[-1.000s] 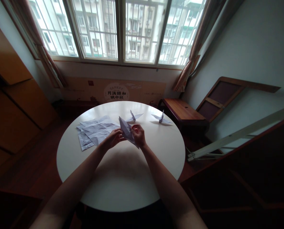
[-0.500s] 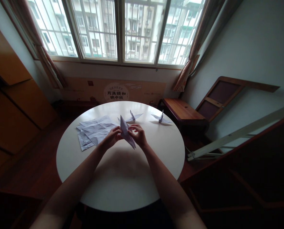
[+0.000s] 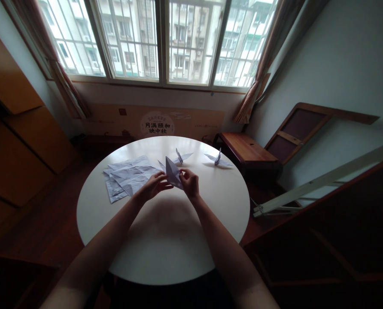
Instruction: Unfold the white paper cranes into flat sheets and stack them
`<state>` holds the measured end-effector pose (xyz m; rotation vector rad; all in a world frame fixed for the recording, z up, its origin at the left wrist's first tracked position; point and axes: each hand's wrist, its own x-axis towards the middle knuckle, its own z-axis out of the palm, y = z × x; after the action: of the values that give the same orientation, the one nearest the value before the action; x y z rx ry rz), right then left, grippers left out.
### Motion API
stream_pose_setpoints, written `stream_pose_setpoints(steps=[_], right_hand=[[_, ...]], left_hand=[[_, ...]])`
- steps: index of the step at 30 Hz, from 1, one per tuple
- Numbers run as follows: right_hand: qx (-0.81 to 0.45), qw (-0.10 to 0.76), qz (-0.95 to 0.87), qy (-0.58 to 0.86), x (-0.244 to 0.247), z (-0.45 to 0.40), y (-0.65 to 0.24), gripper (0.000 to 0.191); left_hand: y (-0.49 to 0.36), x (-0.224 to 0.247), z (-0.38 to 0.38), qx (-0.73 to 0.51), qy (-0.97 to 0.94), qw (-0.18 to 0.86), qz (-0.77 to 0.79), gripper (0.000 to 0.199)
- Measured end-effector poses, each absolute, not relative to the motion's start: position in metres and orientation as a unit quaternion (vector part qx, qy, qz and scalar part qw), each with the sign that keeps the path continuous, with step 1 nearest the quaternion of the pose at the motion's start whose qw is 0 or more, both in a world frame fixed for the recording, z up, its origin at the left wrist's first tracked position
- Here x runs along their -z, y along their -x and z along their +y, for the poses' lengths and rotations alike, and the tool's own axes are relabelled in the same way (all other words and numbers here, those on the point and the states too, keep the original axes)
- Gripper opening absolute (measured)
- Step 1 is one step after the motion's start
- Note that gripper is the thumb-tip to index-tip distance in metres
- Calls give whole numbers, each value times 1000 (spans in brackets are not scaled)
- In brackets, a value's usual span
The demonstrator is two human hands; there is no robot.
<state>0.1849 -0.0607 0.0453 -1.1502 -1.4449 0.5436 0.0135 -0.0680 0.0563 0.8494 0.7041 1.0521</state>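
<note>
Over the middle of the white round table [image 3: 165,257] I hold a piece of folded white paper [image 3: 173,174], a pointed, diamond-like form with its tip up. My left hand [image 3: 156,185] grips its left edge, fingers closed on it. On the other side, my right hand [image 3: 189,182] pinches the paper's right edge between thumb and fingers. Just behind the held piece stands a folded paper crane [image 3: 180,156], partly hidden by it. Farther right sits another paper crane [image 3: 217,159]. Creased paper sheets [image 3: 129,175] lie overlapping left of my left hand.
Beyond the table, a long printed box [image 3: 191,120] lies below the barred window [image 3: 133,43]. A low wooden stand [image 3: 246,148] is past the table's right edge. Pale metal bars [image 3: 307,189] slant at the right, and wooden cabinets [image 3: 24,141] line the left.
The folded paper has turned so that its flat face shows more, and its lower point no longer hangs toward me. My right fingers have closed into a tighter pinch.
</note>
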Motion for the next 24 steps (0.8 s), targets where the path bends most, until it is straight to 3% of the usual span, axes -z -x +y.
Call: stream_pose_setpoints(steps=[6,15,24], right_hand=[[-241,595,-605,472,-47,-65,-181,18],[-250,641,-574,444,-48,-65,-178,11],[-336,679,-500,420,-45,-54,-182,15]], left_hand=[[-16,-49,-64,-432,-356,780,279,53],[-19,-41,-62,-499,-396,678,367,21],[-18,-48,-57,-553,-353,637,405,29]])
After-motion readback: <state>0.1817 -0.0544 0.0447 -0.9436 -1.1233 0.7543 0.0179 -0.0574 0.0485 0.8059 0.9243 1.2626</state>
